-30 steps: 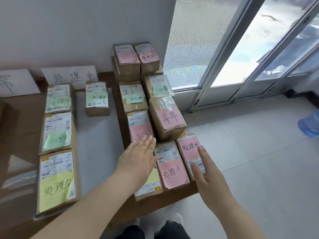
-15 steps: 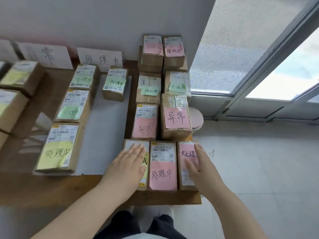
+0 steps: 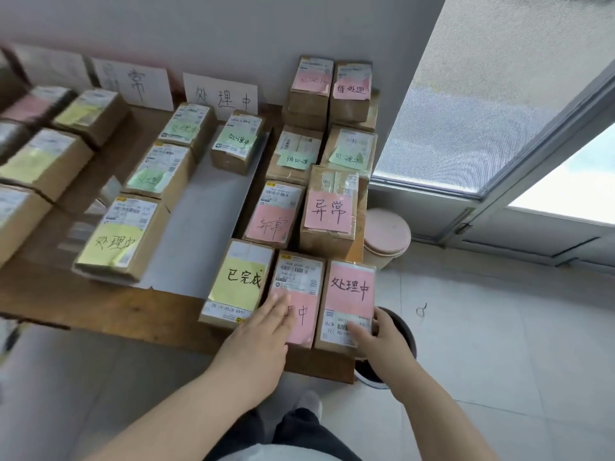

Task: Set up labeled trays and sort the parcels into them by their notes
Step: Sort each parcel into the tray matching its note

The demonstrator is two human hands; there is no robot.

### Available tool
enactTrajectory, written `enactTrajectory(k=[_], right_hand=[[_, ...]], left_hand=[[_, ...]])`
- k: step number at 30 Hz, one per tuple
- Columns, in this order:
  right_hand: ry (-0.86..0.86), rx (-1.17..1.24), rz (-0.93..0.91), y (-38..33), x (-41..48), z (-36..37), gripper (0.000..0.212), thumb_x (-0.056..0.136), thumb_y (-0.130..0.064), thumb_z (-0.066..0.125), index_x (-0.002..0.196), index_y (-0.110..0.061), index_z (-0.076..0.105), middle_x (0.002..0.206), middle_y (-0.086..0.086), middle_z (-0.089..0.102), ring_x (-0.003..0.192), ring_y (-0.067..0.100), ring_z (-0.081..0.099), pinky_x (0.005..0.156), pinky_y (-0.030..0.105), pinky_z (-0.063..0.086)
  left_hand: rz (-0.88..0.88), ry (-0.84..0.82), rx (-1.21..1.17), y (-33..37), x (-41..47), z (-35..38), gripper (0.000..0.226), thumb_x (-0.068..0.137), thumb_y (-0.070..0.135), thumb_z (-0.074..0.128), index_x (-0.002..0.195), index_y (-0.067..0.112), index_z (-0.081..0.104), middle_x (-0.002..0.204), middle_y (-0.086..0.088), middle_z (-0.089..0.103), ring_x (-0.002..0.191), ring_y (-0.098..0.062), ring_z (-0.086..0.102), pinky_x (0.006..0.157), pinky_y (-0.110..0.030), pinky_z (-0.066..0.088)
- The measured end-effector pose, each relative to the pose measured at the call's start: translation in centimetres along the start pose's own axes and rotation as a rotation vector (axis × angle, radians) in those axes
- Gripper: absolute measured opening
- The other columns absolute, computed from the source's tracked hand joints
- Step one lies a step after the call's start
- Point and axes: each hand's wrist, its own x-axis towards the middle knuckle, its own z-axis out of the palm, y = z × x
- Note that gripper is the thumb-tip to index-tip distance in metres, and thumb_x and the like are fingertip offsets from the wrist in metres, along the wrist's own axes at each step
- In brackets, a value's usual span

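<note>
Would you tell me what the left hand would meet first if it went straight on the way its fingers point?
The left hand rests flat on the middle front parcel; past that, it would probably meet the low pink-note parcel right behind it, though depth is unclear.

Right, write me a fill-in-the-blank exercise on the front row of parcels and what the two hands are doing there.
1. The front-left parcel carries a ___ note reading 已完成.
2. The left hand lies flat on the middle parcel, covering part of its ___ note.
3. The right hand grips the near right corner of the front-right parcel, whose note reads ___.

Missing words: yellow; pink; 处理中
</note>
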Motion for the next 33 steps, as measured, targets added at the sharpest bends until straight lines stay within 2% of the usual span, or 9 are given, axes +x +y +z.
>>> enactTrajectory(k=[4,7,9,12,14,18,24,27,33], right_hand=[[0.013,0.081,0.021,0.7,0.0,-1.5,0.044,0.090,-0.024,0.063,0.132,-0.024,0.047,0.106,-0.010,0.064,0.094,0.008,0.065,0.079,0.029,0.055],[0.026,0.119,0.031,1.1,0.0,-2.5,0.045,0.091,-0.022,0.061,0.133,-0.024,0.046,0.107,-0.009,0.063,0.093,0.008,0.064,0.067,0.022,0.051],[0.016,0.132,0.030,1.4,0.0,-2.9,0.045,0.092,-0.021,0.061,0.133,-0.024,0.046,0.107,-0.009,0.064,0.092,0.007,0.064,0.064,0.020,0.049],[0.004,0.124,0.010,1.6,0.1,-2.9,0.045,0.091,-0.021,0.062,0.133,-0.023,0.046,0.108,-0.009,0.064,0.093,0.007,0.064,0.067,0.021,0.050],[-0.003,0.131,-0.012,1.6,0.2,-2.9,0.044,0.091,-0.020,0.062,0.132,-0.023,0.047,0.107,-0.010,0.064,0.093,0.006,0.064,0.071,0.022,0.051],[-0.045,0.163,-0.015,1.6,0.3,-3.1,0.043,0.091,-0.021,0.062,0.130,-0.028,0.045,0.104,-0.010,0.065,0.091,0.005,0.065,0.072,0.023,0.053],[-0.023,0.212,-0.070,1.9,-0.4,-4.6,0.046,0.089,-0.019,0.064,0.131,-0.028,0.046,0.109,-0.006,0.067,0.094,0.008,0.067,0.082,0.028,0.055],[-0.023,0.275,-0.104,1.7,-1.4,-5.5,0.041,0.088,-0.018,0.065,0.123,-0.033,0.051,0.107,-0.006,0.069,0.094,0.009,0.068,0.085,0.033,0.055],[0.025,0.343,-0.235,-0.1,-3.4,-5.3,0.043,0.083,-0.018,0.068,0.121,-0.032,0.052,0.113,-0.005,0.068,0.100,0.013,0.067,0.079,0.029,0.056]], left_hand=[[0.133,0.281,-0.029,1.3,0.0,-0.1,0.050,0.101,0.026,0.027,0.150,0.016,0.018,0.156,0.004,-0.003,0.140,-0.010,-0.017,0.114,-0.028,-0.010],[0.045,0.125,-0.411,1.6,-0.1,0.8,0.056,0.103,0.026,0.032,0.152,0.024,0.005,0.154,0.020,-0.010,0.144,0.000,-0.013,0.110,-0.013,-0.007],[-0.042,0.152,-0.562,1.8,0.0,1.3,0.064,0.101,0.022,0.040,0.152,0.026,0.002,0.154,0.022,-0.007,0.145,-0.001,-0.004,0.110,-0.011,0.000],[-0.209,0.144,-0.711,2.4,0.2,1.2,0.077,0.098,0.024,0.050,0.153,0.022,-0.004,0.159,0.011,0.000,0.145,-0.009,0.008,0.112,-0.020,0.016],[-0.291,0.085,-0.819,2.5,0.5,1.1,0.081,0.095,0.026,0.055,0.154,0.020,-0.002,0.156,0.006,0.021,0.141,-0.011,0.025,0.110,-0.026,0.028],[-0.330,0.056,-1.012,2.4,0.9,0.9,0.055,0.088,0.024,0.066,0.138,0.028,0.041,0.130,0.015,0.053,0.124,-0.009,0.048,0.101,-0.028,0.041],[-0.453,0.095,-1.251,2.5,0.8,1.0,0.082,0.077,0.034,0.078,0.145,0.034,0.032,0.144,0.009,0.044,0.133,-0.016,0.039,0.111,-0.046,0.034],[-0.428,0.094,-1.341,2.7,0.1,0.5,0.095,0.056,0.048,0.084,0.139,0.039,0.039,0.132,0.014,0.056,0.126,-0.012,0.048,0.108,-0.046,0.039],[-0.286,0.125,-1.452,1.4,-1.2,-1.8,0.077,0.055,0.053,0.086,0.124,0.043,0.051,0.117,0.022,0.065,0.120,-0.006,0.054,0.107,-0.041,0.041]])
